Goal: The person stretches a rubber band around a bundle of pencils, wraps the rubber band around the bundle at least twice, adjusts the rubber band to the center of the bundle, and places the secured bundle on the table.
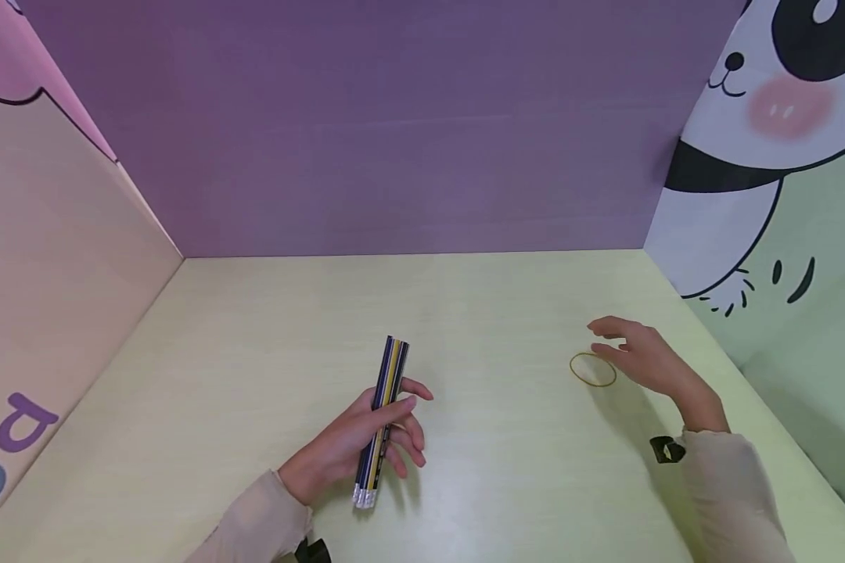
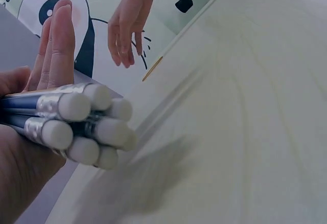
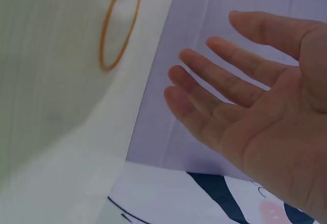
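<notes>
A bundle of several pencils [image 1: 382, 422], dark blue with a yellow one among them, is held in my left hand [image 1: 362, 434]. The thumb lies across the bundle and presses it against the fingers. White erasers [image 2: 74, 106] in silvery ferrules show at the near end in the left wrist view. A thin yellow-orange rubber band [image 1: 593, 385] lies as a loop on the table at the right. My right hand [image 1: 641, 356] hovers close over it with loosely bent fingers and nothing in them; the right wrist view shows its palm and the band [image 3: 103, 40] apart.
The pale table [image 1: 253, 328] meets a purple panel [image 1: 408, 141] at the back. A pinkish panel [image 1: 56, 234] with letters stands on the left, and a green panel [image 1: 817, 367] with a panda drawing on the right, near the right hand.
</notes>
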`<state>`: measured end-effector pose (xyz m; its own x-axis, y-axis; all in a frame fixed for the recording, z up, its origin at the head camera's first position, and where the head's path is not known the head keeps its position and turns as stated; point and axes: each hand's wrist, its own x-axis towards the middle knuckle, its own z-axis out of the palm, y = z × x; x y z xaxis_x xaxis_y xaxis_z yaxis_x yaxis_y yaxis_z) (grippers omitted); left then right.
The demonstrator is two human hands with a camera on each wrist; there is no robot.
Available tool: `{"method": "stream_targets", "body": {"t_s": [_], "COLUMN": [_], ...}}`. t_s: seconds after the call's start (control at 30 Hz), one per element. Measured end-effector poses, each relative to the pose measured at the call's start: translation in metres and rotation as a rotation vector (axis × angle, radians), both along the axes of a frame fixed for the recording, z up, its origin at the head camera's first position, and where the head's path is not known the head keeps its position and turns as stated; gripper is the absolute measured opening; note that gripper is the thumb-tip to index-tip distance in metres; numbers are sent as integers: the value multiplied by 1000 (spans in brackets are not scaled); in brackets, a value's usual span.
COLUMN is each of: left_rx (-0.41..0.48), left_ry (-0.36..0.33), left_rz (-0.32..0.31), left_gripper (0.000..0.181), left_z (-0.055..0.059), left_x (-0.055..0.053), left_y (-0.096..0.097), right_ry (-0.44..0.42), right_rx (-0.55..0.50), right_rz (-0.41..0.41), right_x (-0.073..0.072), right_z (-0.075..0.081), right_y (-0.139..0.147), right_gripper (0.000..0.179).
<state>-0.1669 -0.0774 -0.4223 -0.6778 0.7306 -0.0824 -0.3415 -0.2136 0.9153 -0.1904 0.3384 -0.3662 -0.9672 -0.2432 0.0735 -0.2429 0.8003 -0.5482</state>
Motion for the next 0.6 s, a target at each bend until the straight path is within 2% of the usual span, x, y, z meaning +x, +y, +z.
{"method": "stream_targets", "body": {"t_s": [0.1,0.33,0.6], "left_rx": [-6,-9,-26], "left_ry": [-9,-9,-16], "left_rz": [-8,-25,-36], "left_gripper": [30,33,32], "left_z": [1,1,2], "left_x": [1,4,5], "left_y": [0,1,0], "right_ry": [-12,-132,-177], "right_rx": [62,150,252], "right_rz": [-19,-20,-40], "right_x": [-1,-2,-1], "right_z": [-6,-17,-19], "right_y": [5,13,13], "right_gripper": [37,32,8]}}
